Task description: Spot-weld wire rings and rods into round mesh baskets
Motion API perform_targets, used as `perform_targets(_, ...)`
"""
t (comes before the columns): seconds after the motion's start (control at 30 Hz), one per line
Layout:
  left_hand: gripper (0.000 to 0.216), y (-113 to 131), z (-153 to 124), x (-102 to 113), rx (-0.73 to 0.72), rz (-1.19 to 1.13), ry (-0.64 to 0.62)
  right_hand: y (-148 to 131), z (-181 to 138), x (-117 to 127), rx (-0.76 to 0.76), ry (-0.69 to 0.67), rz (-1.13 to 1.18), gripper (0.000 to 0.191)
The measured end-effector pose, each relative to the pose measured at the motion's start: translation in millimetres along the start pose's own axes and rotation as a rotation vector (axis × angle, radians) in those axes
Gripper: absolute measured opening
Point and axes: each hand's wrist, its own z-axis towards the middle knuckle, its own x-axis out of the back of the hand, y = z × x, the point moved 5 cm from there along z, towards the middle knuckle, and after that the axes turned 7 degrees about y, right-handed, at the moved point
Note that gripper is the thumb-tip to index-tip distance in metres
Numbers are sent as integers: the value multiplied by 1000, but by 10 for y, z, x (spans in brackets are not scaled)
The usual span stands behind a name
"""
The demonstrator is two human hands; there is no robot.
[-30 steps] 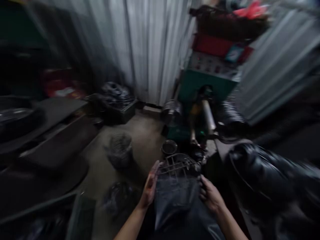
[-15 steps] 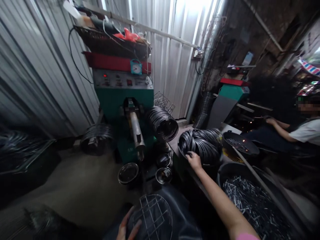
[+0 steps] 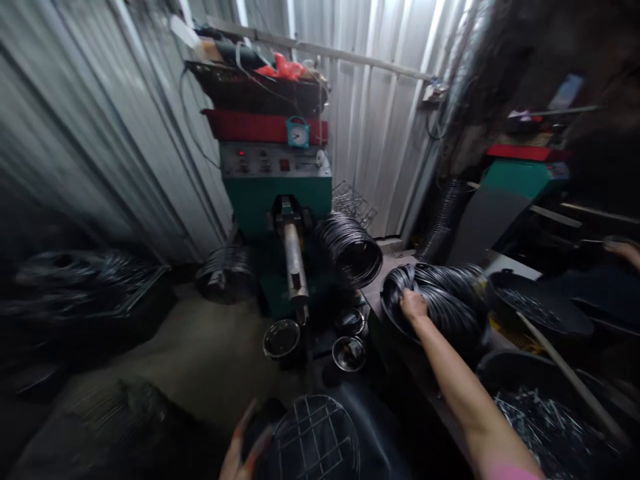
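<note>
A round wire grill rack (image 3: 316,437) with a square grid lies on my lap at the bottom. My left hand (image 3: 240,447) is beside its left edge, fingers apart and blurred; I cannot tell whether it touches the rack. To the right, my right hand (image 3: 414,305) reaches into a heap of black wire rings (image 3: 450,297), its fingers closed at the near left end of the heap. The fingertips are partly hidden among the rings. Another bundle of wire rings (image 3: 350,250) hangs beside the green machine (image 3: 245,200), whose metal arm (image 3: 296,263) points toward me.
Small round pans (image 3: 281,339) sit below the machine arm. At lower right a large tub (image 3: 493,363) holds short metal rods. A dark pan (image 3: 540,300) stands behind it. More wire rings (image 3: 225,270) are left of the machine. A co-worker's hand (image 3: 623,250) shows at far right.
The view has swung left, so the scene sits farther right. My right hand has gone deeper into the heap of rings. My left hand has shifted off the rack toward its left edge.
</note>
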Motion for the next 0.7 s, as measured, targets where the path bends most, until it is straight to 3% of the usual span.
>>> perform_targets(0.17, 48, 821, 991, 304, -383, 396, 214, 67, 112, -44, 58, 65, 5, 37)
perform_targets(0.27, 44, 1259, 1573, 253, -506, 799, 272, 128, 253, 12, 132, 207, 91, 39)
perform_targets(0.33, 45, 1444, 1842, 147, -530, 961, 264, 180, 329, 73, 118, 226, 103, 38)
perform_targets(0.43, 41, 1522, 2038, -15, -529, 1018, 225, 207, 357, 166, 51, 150, 68, 37)
perform_targets(0.53, 34, 1413, 2089, -93, -523, 1049, 198, 128, 303, 190, 30, 96, 141, 35)
perform_targets(0.7, 33, 1249, 2058, -48, -627, 1095, 288, 24, 234, -39, -54, 105, 230, 36)
